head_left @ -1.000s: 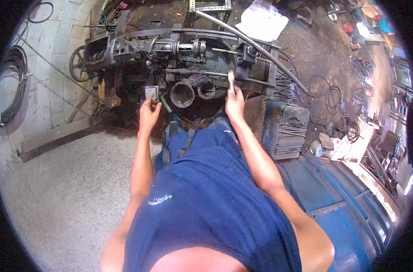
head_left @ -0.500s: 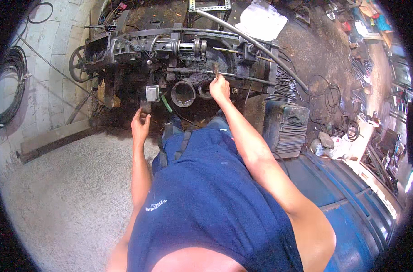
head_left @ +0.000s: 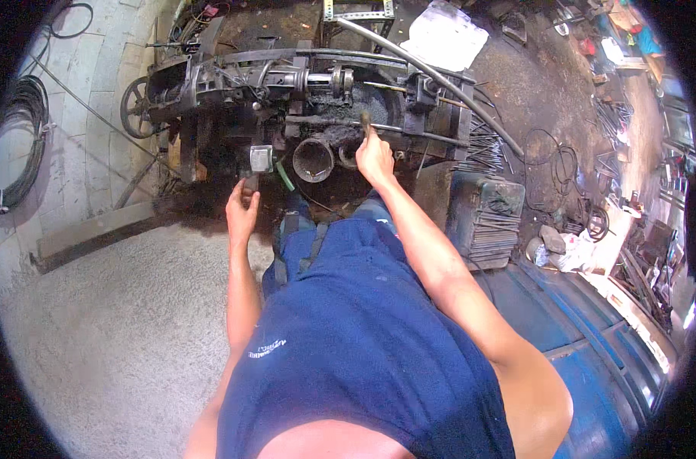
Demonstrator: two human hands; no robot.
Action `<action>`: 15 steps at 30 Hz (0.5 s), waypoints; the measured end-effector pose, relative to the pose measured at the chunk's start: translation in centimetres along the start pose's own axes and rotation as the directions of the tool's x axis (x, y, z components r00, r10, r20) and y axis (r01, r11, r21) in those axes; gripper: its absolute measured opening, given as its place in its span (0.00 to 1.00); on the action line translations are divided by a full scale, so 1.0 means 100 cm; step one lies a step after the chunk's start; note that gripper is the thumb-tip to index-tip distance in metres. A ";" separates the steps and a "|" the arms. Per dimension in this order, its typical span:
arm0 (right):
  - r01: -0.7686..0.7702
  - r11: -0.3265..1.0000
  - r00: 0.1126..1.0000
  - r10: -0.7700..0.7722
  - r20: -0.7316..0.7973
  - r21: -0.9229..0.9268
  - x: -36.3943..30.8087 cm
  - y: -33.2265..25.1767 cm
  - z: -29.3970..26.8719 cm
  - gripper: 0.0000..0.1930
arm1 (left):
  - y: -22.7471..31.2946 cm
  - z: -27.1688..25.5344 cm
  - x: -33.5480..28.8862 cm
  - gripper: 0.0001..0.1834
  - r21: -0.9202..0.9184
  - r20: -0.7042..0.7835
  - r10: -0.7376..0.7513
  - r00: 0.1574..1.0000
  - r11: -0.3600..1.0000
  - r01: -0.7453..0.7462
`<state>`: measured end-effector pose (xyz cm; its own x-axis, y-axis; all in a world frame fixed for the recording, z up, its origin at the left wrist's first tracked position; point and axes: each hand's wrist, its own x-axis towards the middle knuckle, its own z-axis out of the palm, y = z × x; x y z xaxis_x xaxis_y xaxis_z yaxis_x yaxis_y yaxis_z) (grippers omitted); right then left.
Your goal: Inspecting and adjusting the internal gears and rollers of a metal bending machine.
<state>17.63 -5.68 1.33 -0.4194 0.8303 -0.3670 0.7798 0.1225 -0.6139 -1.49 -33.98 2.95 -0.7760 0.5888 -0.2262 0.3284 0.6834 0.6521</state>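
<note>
A dark, greasy lathe [head_left: 287, 80] stretches across in front of me, with a shiny round chuck-like part [head_left: 340, 80] at its middle. My right hand [head_left: 375, 159] is closed around a short brownish stick-shaped tool [head_left: 365, 121], its blunt end pointing up over the lathe's near rod [head_left: 394, 128]; its exact kind cannot be made out. To the lower left, my left hand [head_left: 242, 208] pinches a dark flat piece [head_left: 251, 183] between thumb and fingers. Just above that hand sits a pale square block [head_left: 261, 158] on the machine.
Beside my hands are an open round metal tube [head_left: 313, 160] and a green strip [head_left: 284, 177]. A long pipe [head_left: 432, 73] slants across the lathe's right end. Metal rods [head_left: 482, 149], a dark canister [head_left: 486, 218] and a blue drum-like surface [head_left: 585, 336] lie to the right.
The view has shifted slightly. My right hand has tilted, and the tool in it shows more upright. My left hand stays near the pale block, still pinching the dark piece.
</note>
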 end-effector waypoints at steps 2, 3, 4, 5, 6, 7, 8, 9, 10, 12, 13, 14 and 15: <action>0.029 0.999 0.997 -0.025 -0.072 0.046 0.012 -0.007 -0.003 0.24 | -0.003 -0.001 0.001 0.27 -0.004 -0.010 0.005 1.000 1.000 -0.005; 0.058 0.994 0.988 -0.044 -0.146 0.088 0.016 -0.019 -0.012 0.22 | -0.007 -0.001 0.000 0.27 0.022 0.002 -0.002 1.000 1.000 0.002; 0.098 0.988 0.975 -0.071 -0.209 0.123 0.025 -0.033 -0.024 0.19 | -0.010 -0.001 -0.001 0.27 0.048 0.014 -0.006 1.000 0.999 0.006; 0.079 0.991 0.981 -0.058 -0.187 0.109 0.038 -0.043 -0.035 0.17 | -0.010 0.000 -0.001 0.27 0.050 0.017 -0.003 1.000 0.999 0.003; 0.055 0.998 0.983 -0.049 -0.178 0.030 0.055 -0.038 -0.032 0.18 | -0.007 0.001 0.002 0.27 0.044 0.027 -0.008 1.000 0.999 0.006; 0.034 0.998 0.986 -0.042 -0.160 -0.052 0.064 -0.032 -0.026 0.20 | -0.006 0.001 0.003 0.27 0.038 0.034 -0.022 0.999 0.999 0.021; 0.023 0.996 0.990 -0.034 -0.136 -0.086 0.062 -0.022 -0.018 0.23 | -0.005 0.003 0.004 0.27 0.039 0.039 -0.019 0.999 0.999 0.017; 0.022 0.993 0.994 -0.035 -0.106 -0.116 0.056 -0.019 -0.013 0.26 | -0.006 0.003 0.004 0.27 0.035 0.023 0.001 1.000 0.999 -0.002; 0.035 0.997 0.999 -0.037 -0.035 -0.071 0.042 -0.022 -0.018 0.31 | -0.006 0.002 0.004 0.27 0.028 0.006 0.021 1.000 0.999 -0.021; 0.129 0.987 0.991 -0.131 -0.019 -0.090 0.025 -0.018 -0.018 0.33 | -0.003 0.000 0.010 0.27 0.035 -0.012 0.032 0.999 0.999 -0.032; 0.146 0.986 0.989 -0.147 -0.007 -0.075 0.021 -0.024 -0.023 0.33 | 0.001 -0.001 0.012 0.27 0.042 -0.025 0.046 0.999 0.998 -0.045; 0.137 0.989 0.989 -0.139 -0.050 -0.048 0.027 -0.028 -0.025 0.32 | 0.004 -0.002 0.011 0.27 0.047 -0.011 -0.001 1.000 0.999 0.002; 0.125 0.992 0.987 -0.127 -0.100 -0.019 0.037 -0.034 -0.030 0.30 | 0.006 -0.002 0.010 0.27 0.047 -0.007 0.001 1.000 0.999 -0.001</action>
<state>14.82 -1.41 4.10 -0.4663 0.8582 -0.2146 0.7299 0.2362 -0.6415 -2.13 -33.06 3.23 -0.7793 0.5865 -0.2206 0.3540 0.7026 0.6172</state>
